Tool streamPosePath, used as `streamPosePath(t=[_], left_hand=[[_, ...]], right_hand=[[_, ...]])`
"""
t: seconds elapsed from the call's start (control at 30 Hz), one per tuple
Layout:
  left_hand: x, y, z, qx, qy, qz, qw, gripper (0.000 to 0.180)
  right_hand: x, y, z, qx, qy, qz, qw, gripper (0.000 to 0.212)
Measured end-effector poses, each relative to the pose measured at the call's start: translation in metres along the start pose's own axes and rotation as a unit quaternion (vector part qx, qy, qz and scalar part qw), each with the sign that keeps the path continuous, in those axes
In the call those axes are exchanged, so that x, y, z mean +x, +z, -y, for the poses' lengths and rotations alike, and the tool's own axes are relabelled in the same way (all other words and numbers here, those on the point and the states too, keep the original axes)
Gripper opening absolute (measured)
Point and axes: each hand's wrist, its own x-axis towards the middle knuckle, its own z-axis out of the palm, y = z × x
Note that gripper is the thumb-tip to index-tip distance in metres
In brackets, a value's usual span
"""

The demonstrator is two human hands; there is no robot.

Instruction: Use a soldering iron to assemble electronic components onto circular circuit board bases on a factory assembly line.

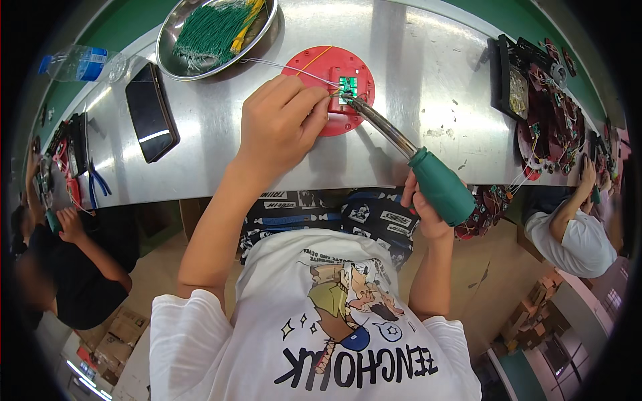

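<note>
A round red plastic disc [362, 65] lies on the metal bench, with a small green circuit board [347, 85] set in its middle. My left hand [277, 120] rests over the disc's left side, thumb and forefinger pinched on a thin wire [334, 95] at the board's edge. My right hand [426, 208] grips the green handle of a soldering iron [441, 186] from below. The iron slants up to the left, and its tip meets the board close to my left fingertips. A pale wire [294, 68] and a yellow wire [314, 59] run across the disc.
A metal bowl [165, 63] of green and yellow wires stands at the far left, near a phone [148, 110] and a plastic bottle [83, 64]. Red discs with wiring [552, 137] pile up beside a black tray [501, 73] at right. Other people work at both sides.
</note>
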Motion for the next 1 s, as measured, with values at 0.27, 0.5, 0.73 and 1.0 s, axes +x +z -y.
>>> streamPosePath(t=[0.27,0.5,0.73,1.0], left_hand=[[-0.001,0.001,0.001,0.0,0.005,-0.012,1.0,0.011],[-0.001,0.0,0.0,0.016,0.002,-0.005,1.0,0.01],[0.001,-0.004,-0.01,0.036,-0.021,0.013,0.999,0.015],[0.003,-0.023,-0.003,0.075,-0.049,0.03,0.995,0.025]], right_hand=[[-0.006,0.003,-0.006,0.033,-0.03,-0.019,0.999,0.04],[-0.004,0.008,-0.002,0.063,-0.025,-0.061,0.996,0.041],[-0.005,0.007,-0.005,0.127,-0.016,-0.095,0.987,0.042],[-0.005,0.005,-0.013,0.148,-0.032,-0.113,0.982,0.04]])
